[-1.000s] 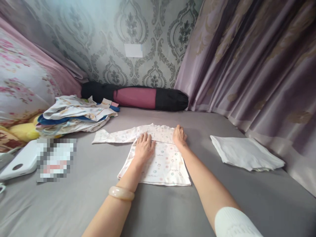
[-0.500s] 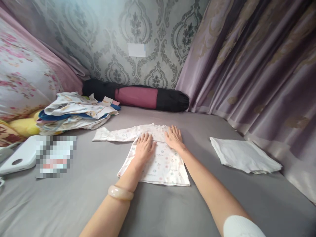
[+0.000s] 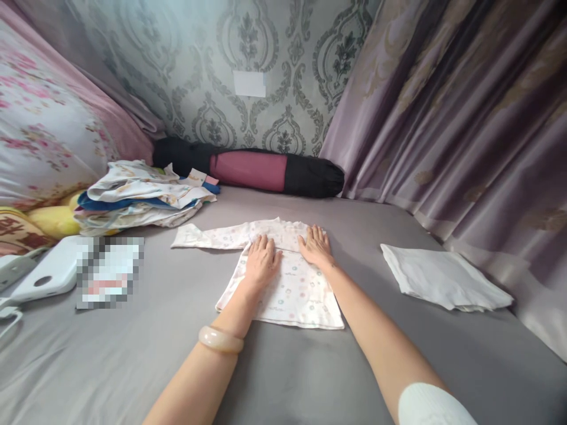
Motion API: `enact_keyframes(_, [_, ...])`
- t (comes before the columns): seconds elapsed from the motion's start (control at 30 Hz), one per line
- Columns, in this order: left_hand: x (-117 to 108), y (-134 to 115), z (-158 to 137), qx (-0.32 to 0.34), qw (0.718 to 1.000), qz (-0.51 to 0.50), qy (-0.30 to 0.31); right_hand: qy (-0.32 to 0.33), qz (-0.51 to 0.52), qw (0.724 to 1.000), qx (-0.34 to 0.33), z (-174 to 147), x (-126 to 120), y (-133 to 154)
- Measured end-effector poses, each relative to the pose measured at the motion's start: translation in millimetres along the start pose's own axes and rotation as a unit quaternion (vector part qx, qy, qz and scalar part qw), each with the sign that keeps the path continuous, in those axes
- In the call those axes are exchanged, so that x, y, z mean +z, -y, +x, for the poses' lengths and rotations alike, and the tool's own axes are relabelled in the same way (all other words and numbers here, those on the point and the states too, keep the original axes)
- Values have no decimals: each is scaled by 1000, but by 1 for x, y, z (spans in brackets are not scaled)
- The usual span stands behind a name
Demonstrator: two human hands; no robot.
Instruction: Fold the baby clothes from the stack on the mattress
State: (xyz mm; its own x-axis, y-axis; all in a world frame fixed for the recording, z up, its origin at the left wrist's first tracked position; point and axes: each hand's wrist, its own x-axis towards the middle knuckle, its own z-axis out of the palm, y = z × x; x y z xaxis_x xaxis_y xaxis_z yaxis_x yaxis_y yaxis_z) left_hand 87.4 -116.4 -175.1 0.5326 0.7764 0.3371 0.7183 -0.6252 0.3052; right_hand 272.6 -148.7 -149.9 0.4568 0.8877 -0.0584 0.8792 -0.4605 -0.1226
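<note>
A small white long-sleeved shirt [image 3: 292, 295] with a pale print lies flat on the grey bed sheet. One sleeve stretches out to the left; the right sleeve is not seen sticking out and seems folded across the upper chest. My left hand [image 3: 262, 260] rests flat on the shirt's upper left part, fingers pointing away from me. Level with it, my right hand [image 3: 316, 248] lies open on the upper right edge, thumb spread inward. Neither hand grips the fabric. A pale bangle [image 3: 220, 340] circles my left wrist.
A folded white cloth [image 3: 443, 276] lies on the right. To the left are a heap of clothes [image 3: 146, 198], a white device [image 3: 53, 271] and a blurred-out item [image 3: 110, 271]. A black and maroon roll [image 3: 248, 170] lies along the wall, near purple curtains [image 3: 398, 130].
The view has shifted slightly, so everything sits a little farther right. Both hands stay flat on the shirt in nearly the same places.
</note>
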Motion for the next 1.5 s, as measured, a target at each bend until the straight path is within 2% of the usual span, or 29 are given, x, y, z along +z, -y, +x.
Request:
enact_keyframes(0.1, [0,0,0,-3,1000,1,-6,4,-6,1000,7,-3,-4,8])
enact_keyframes(0.37, [2,0,0,-9,1000,-15,0,9,21,998,-52,-9,-1,44])
enact_keyframes(0.6, [3,8,7,-31,989,-134,-55,10,7,999,-46,-3,9,43])
enact_keyframes(0.7, [-1,11,10,-86,966,-225,-92,14,18,999,-42,-1,8,43])
enact_keyframes(0.83, [-13,15,14,-180,914,-327,-161,-14,17,999,-46,-7,4,53])
enact_keyframes(0.93, [-24,23,17,-232,875,-372,-204,-32,23,991,-124,-18,-1,69])
enact_keyframes(1.0, [-29,31,18,-269,852,-386,-229,-7,37,984,-176,-26,-3,83])
enact_keyframes(1.1, [-32,47,19,-312,820,-402,-263,33,48,976,-211,-33,-4,101])
enact_keyframes(1.17, [-32,58,20,-326,805,-406,-284,46,46,974,-216,-34,-2,108])
enact_keyframes(1.27, [-34,72,19,-340,798,-390,-309,52,44,975,-214,-30,4,112])
enact_keyframes(1.37, [-41,81,18,-366,804,-342,-319,54,46,974,-215,-27,9,111])
enact_keyframes(1.5, [-57,91,13,-422,824,-210,-314,49,44,974,-218,-27,11,109])
